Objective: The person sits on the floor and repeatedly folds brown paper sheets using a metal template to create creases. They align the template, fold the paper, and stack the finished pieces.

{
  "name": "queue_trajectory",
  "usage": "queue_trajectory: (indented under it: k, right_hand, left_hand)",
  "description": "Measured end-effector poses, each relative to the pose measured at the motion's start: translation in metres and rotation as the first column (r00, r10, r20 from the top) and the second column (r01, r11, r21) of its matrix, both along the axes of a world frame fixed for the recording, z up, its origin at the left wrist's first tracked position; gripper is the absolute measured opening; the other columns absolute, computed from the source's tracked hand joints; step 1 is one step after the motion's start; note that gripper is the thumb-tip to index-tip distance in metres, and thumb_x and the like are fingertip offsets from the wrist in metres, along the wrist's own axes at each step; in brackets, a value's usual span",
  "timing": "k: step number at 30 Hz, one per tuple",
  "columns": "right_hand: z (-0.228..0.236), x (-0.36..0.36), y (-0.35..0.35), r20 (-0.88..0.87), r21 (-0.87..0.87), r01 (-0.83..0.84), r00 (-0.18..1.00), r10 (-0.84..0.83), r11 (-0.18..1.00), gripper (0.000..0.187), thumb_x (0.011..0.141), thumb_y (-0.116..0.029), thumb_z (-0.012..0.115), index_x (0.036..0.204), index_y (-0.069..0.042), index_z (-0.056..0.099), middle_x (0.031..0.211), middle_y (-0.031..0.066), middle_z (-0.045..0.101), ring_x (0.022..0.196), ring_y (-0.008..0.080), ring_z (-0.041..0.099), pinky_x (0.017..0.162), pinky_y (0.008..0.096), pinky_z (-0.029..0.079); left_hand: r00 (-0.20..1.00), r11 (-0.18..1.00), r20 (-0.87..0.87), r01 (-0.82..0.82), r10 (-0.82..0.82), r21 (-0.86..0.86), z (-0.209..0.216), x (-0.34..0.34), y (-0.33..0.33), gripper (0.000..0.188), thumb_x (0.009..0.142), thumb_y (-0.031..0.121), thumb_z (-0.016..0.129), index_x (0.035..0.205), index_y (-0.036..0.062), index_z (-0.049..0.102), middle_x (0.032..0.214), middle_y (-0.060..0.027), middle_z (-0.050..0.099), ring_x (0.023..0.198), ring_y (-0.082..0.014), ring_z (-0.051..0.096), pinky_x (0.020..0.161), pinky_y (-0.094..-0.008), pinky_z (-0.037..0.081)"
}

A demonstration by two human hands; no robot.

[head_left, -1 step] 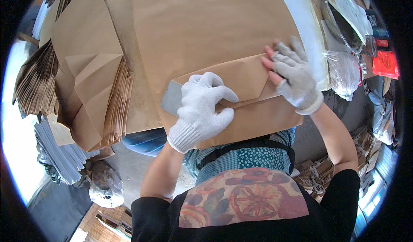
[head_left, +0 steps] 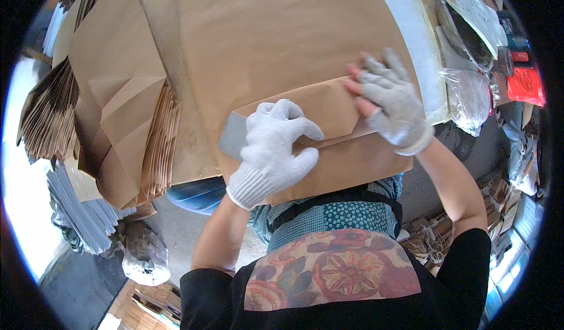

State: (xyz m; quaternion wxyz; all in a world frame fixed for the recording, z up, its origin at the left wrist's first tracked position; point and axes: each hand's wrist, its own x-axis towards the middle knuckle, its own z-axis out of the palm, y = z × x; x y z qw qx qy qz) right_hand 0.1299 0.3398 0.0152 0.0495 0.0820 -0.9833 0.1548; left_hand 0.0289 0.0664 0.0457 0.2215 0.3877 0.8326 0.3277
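A large sheet of brown paper lies before me, its near edge folded up into a flap. Out of the fold's left end shows a flat grey piece, mostly covered by paper and glove. My left hand, in a white knit glove, rests on the fold beside the grey piece. Its thumb and forefinger are apart with a gap between them, the other fingers bent. At the flap's right end, my right hand lies with fingers stretched out. Its worn grey-white glove leaves some fingertips bare.
Folded brown paper pieces are piled on the left, beside a fanned stack. Grey sheets hang below them. On the right are a clear plastic bag and a red package. A plastic sack stands on the floor.
My right hand has shifted a little to the left along the flap. My left hand has hardly moved.
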Motion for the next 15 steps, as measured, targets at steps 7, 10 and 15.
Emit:
queue_trajectory:
  k: [7, 10, 15]
  right_hand:
    - [-0.006, -0.028, -0.054, -0.054, -0.161, -0.04, 0.998, 0.032, 0.986, 0.051, 0.093, -0.027, 0.073, 0.143, -0.017, 0.072, 0.156, 0.0092, 0.063, 0.151, 0.0331, 0.052, 0.131, 0.0522, 0.032]
    - [-0.013, -0.036, -0.069, -0.111, -0.152, 0.084, 0.989, -0.101, 0.985, 0.051, 0.094, -0.027, 0.071, 0.144, -0.018, 0.071, 0.157, 0.0097, 0.062, 0.151, 0.0342, 0.052, 0.13, 0.0518, 0.033]
    - [-0.019, -0.043, -0.074, -0.216, -0.175, 0.131, 0.962, -0.168, 0.976, 0.041, 0.097, -0.031, 0.069, 0.132, -0.013, 0.077, 0.148, 0.0145, 0.068, 0.145, 0.0355, 0.057, 0.13, 0.0514, 0.033]
  left_hand:
    - [0.801, 0.977, -0.573, -0.213, 0.171, -0.006, -0.034, -0.002, -0.012, 0.046, 0.084, 0.024, 0.079, 0.128, 0.0097, 0.071, 0.124, -0.013, 0.065, 0.115, -0.0366, 0.062, 0.103, -0.0517, 0.047]
    - [0.771, 0.967, -0.608, -0.254, 0.188, -0.024, -0.043, 0.009, 0.007, 0.047, 0.087, 0.024, 0.076, 0.13, 0.0082, 0.068, 0.125, -0.0123, 0.063, 0.115, -0.0374, 0.061, 0.102, -0.053, 0.046]
    - [0.803, 0.977, -0.564, -0.209, 0.194, 0.039, -0.04, 0.013, 0.034, 0.041, 0.089, 0.019, 0.073, 0.128, 0.0062, 0.067, 0.123, -0.0134, 0.064, 0.116, -0.0372, 0.061, 0.102, -0.053, 0.046]
